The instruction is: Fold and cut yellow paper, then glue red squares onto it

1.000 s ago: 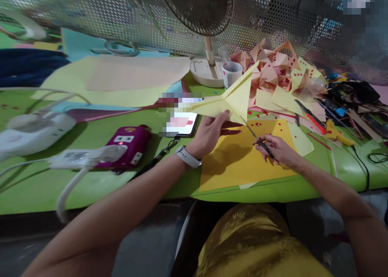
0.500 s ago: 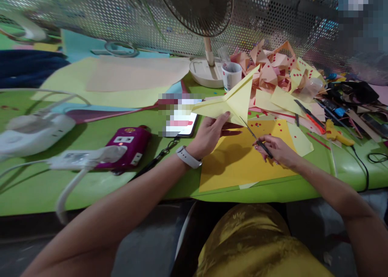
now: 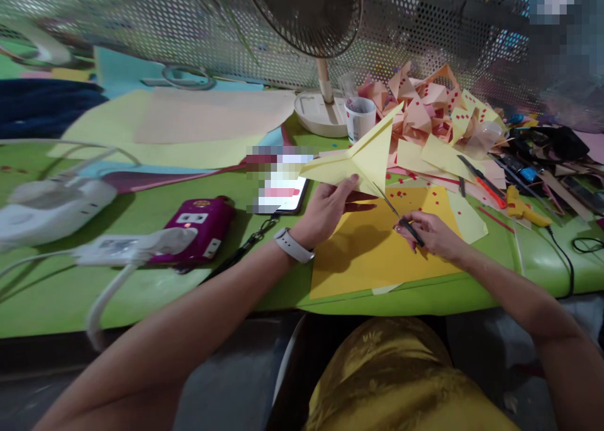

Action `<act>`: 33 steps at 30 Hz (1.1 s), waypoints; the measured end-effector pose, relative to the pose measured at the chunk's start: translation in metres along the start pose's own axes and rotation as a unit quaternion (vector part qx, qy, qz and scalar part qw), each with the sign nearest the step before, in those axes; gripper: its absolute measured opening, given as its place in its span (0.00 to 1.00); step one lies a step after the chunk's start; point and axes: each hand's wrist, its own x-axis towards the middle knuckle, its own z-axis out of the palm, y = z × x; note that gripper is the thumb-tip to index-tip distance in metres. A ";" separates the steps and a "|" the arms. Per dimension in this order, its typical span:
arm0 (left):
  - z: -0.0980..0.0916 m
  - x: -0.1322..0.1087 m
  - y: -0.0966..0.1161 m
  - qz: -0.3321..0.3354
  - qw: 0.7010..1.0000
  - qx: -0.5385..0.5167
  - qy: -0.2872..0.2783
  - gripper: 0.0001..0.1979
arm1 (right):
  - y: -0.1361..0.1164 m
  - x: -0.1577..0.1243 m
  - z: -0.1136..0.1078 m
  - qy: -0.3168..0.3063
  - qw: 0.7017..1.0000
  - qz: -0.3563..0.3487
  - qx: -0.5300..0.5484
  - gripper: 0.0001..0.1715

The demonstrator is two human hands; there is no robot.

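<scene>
A folded piece of pale yellow paper (image 3: pixel 372 151) with pointed arms is pinched in my left hand (image 3: pixel 325 211), thumb on top and fingers underneath. My right hand (image 3: pixel 425 233) is closed around the dark handles of a pair of scissors (image 3: pixel 394 209). The scissor blades reach up and left to the paper's lower edge; I cannot tell how deep the cut goes. Below both hands lies an orange-yellow sheet (image 3: pixel 377 267), with small red paper bits near its top edge.
A phone (image 3: pixel 283 192) lies left of my left hand, near a purple power adapter (image 3: pixel 201 229) with white plugs. A fan (image 3: pixel 325 113) and a white cup (image 3: pixel 361 119) stand behind. Folded pink papers (image 3: pixel 419 113), a cutter (image 3: pixel 486 182) and a yellow glue gun (image 3: pixel 526 207) lie to the right.
Almost nothing differs. The scissors and my right hand have shifted very slightly, and both hands keep their hold.
</scene>
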 end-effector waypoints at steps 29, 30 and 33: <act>-0.002 0.002 -0.001 0.015 0.999 -0.019 -0.031 0.18 | -0.005 -0.004 0.001 -0.006 1.000 -0.014 0.025 0.33; -0.003 0.002 -0.001 0.015 0.999 -0.019 -0.032 0.18 | -0.005 -0.004 0.001 -0.005 1.000 -0.014 0.027 0.34; -0.002 0.002 -0.001 0.019 0.999 -0.019 -0.029 0.16 | -0.005 -0.005 0.002 -0.001 0.999 -0.013 0.036 0.34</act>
